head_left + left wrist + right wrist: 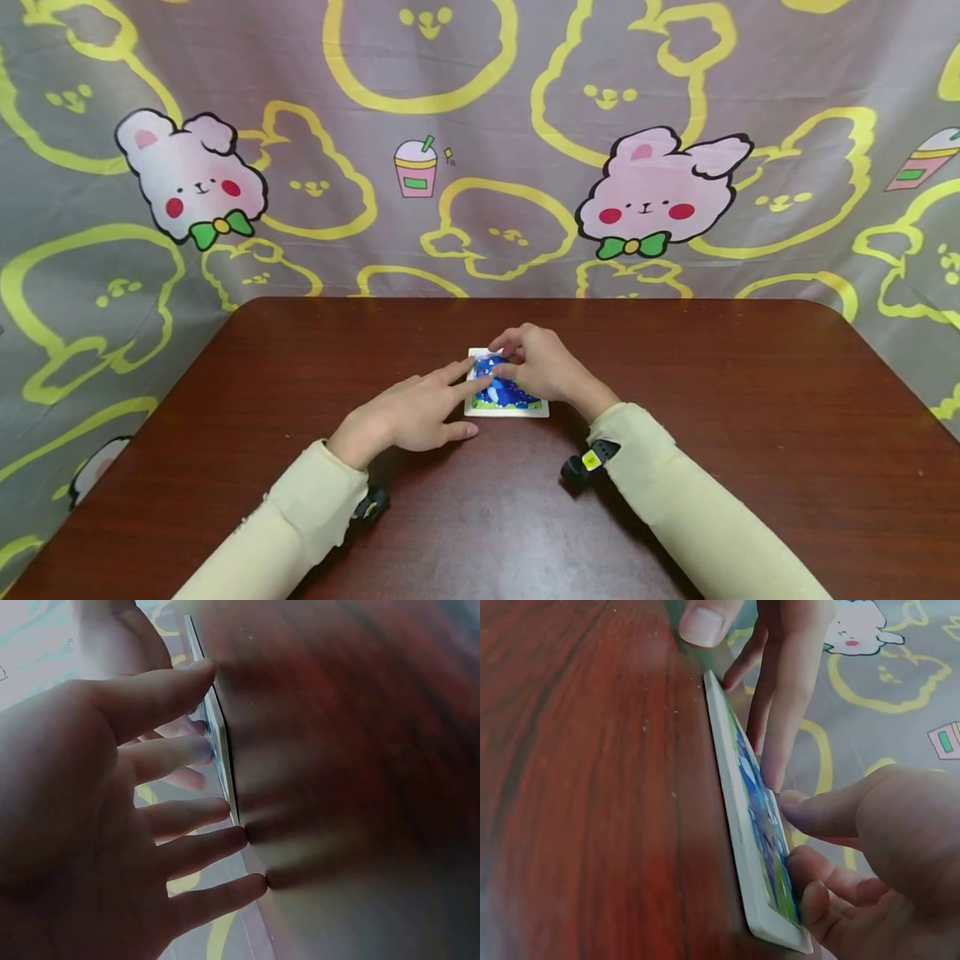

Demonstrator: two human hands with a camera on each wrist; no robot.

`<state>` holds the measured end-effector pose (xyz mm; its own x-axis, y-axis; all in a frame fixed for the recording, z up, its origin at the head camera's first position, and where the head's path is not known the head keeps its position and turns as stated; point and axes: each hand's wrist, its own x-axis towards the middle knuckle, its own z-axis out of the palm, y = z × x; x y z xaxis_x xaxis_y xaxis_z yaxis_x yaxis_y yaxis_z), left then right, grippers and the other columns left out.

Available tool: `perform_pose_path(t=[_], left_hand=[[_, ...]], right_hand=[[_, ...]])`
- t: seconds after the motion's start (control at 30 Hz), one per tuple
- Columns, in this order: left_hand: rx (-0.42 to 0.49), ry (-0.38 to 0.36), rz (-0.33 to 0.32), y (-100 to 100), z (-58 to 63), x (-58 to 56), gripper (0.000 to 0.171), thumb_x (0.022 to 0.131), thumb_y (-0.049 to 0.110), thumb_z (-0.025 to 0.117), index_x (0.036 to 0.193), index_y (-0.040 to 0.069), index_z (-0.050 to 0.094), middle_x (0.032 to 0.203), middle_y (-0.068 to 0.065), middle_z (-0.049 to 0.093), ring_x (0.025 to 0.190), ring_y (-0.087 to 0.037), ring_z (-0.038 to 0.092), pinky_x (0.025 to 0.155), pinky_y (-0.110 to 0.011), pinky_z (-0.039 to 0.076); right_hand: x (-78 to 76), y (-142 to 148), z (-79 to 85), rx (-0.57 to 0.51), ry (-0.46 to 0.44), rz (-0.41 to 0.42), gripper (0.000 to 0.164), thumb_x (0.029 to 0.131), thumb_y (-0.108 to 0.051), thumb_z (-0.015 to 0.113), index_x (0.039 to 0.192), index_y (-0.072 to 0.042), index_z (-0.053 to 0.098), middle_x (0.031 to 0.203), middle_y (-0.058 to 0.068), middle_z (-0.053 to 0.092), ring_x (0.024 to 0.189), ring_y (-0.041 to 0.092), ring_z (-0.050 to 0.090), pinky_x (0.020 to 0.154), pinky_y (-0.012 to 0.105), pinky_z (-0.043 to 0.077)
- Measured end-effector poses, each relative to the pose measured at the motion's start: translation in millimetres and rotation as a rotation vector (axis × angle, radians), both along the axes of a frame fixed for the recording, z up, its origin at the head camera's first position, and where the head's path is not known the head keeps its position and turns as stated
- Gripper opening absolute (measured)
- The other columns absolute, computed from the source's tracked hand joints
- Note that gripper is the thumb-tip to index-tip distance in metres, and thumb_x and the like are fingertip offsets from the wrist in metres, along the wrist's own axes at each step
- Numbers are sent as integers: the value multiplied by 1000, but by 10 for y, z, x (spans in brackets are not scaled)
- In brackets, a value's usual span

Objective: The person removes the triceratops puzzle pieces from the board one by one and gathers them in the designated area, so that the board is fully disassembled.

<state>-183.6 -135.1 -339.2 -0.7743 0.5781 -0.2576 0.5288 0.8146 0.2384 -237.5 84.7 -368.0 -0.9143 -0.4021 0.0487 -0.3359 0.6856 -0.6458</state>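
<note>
A small white-framed picture board (507, 411) lies flat on the brown table, its picture mostly blue with green along the bottom. From the left, my left hand (412, 414) reaches over it with spread, fairly straight fingers. The index fingertip touches the picture, and the thumb rests on the table by the near left corner. My right hand (546, 367) bends over the upper right part of the board, thumb and fingers curled down onto it. In the right wrist view its fingertips (816, 900) meet the picture side; whether they pinch anything I cannot tell.
The dark wooden table (720, 467) has rounded far corners. Behind it hangs a grey curtain (480, 150) with yellow outlines and rabbit faces. Black wrist cameras (576, 471) sit under both cream sleeves (705, 500).
</note>
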Motion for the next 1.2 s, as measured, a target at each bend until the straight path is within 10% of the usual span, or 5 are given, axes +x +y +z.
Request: perform_pose_path(t=[0.23,1.2], left_hand=[[-25,-32,29,-22,-10,13,72,106,45,63,169,31,30,180,-13,11,144,-40,56,115,-56,49],[-31,-91,39,-31,-2,28,76,105,48,64,170,30,28,181,-6,9,162,-35,32,125,-57,38]], right_hand=[[-58,-88,-16,57,27,-6,19,97,-20,79,114,-13,81,107,12,66,96,23,65,84,39,58],[-71,-85,-21,83,-8,-51,22,94,-23,83,115,-18,84,108,8,67,94,20,64,82,34,57]])
